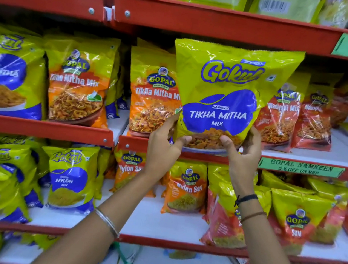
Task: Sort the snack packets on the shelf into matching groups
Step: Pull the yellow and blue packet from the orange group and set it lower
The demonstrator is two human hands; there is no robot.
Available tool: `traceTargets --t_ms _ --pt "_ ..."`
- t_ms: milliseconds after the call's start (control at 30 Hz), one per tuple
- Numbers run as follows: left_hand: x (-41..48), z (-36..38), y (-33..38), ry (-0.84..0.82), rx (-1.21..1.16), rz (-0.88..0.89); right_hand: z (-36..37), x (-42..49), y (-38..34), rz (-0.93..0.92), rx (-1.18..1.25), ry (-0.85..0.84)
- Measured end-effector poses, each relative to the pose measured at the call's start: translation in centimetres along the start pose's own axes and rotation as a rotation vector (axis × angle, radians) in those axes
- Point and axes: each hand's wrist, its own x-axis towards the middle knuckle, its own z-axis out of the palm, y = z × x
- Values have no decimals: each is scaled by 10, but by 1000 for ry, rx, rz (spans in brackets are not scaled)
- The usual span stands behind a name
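Note:
I hold a yellow and blue Gokul Tikha Mitha Mix packet (226,94) upright in front of the middle shelf (40,128). My left hand (164,146) grips its lower left corner and my right hand (241,155) grips its lower right corner. Behind it stand orange Gopal Tikha Mitha Mix packets (79,81) and red Gopal packets (280,120). Another Gokul packet of the same yellow and blue (5,75) stands at the far left of that shelf.
The lower shelf (174,243) carries Gokul Nylon Sev packets (71,179) on the left, orange Gopal Nylon Sev packets (185,187) in the middle and red Gopal Sev packets (294,224) on the right. The red upper shelf edge (207,21) sits just above the held packet. Green price labels (301,167) hang on the shelf fronts.

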Motion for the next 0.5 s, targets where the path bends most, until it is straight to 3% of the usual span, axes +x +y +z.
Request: traceTargets --t_ms 233,500 --pt "-77 -66 -56 -59 145 -251 25 -88 50 229 -77 -199" --pt "-144 -120 -121 -142 116 -464 59 -174 112 470 -92 -282"
